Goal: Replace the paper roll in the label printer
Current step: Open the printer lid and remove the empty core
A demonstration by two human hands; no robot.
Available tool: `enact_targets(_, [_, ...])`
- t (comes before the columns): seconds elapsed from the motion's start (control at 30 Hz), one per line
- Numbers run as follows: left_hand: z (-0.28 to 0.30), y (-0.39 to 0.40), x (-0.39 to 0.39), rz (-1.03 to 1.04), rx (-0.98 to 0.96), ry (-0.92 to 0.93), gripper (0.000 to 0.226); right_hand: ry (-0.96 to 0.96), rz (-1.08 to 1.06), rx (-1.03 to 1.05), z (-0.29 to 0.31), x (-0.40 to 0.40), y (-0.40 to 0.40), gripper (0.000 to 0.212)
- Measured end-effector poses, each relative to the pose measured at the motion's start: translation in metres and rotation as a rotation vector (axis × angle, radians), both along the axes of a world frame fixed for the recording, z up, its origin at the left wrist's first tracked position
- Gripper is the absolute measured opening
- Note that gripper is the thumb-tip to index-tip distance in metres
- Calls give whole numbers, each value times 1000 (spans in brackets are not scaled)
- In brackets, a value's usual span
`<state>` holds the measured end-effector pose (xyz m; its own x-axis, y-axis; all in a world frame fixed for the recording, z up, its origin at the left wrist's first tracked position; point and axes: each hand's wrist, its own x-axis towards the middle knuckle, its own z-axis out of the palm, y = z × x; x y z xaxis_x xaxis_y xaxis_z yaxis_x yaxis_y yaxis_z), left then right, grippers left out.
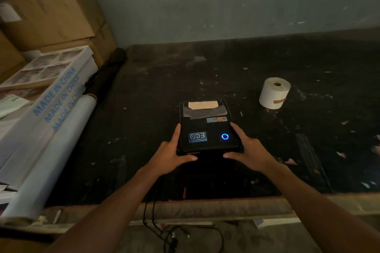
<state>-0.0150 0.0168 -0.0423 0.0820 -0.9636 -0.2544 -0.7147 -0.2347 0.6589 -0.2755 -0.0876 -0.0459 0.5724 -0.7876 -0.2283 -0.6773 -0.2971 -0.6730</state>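
Observation:
A black label printer sits in the middle of the dark table, its lid down and a blue ring light glowing on top. A strip of paper shows at its far end. My left hand holds its left near corner, fingers along the side and thumb across the front. My right hand grips the right near corner the same way. A white paper roll, taped shut with a brown strip, stands upright on the table to the far right of the printer, clear of both hands.
Cardboard boxes and a long white box printed MADE IN CHINA fill the left side. A rolled white sheet lies along them. Black cables hang over the table's front edge. A wall stands behind.

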Motion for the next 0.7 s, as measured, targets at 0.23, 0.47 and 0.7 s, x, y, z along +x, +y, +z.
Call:
enact_targets(0.23, [4, 0, 2, -12, 35, 31, 126, 27, 12, 44, 8, 0, -1, 109])
enact_targets(0.47, [7, -1, 2, -47, -1, -188, 123, 157, 94, -5, 19, 2, 3, 106])
enact_targets(0.7, [7, -8, 8, -88, -109, -256, 128, 202, 74, -86, 27, 3, 2, 105])
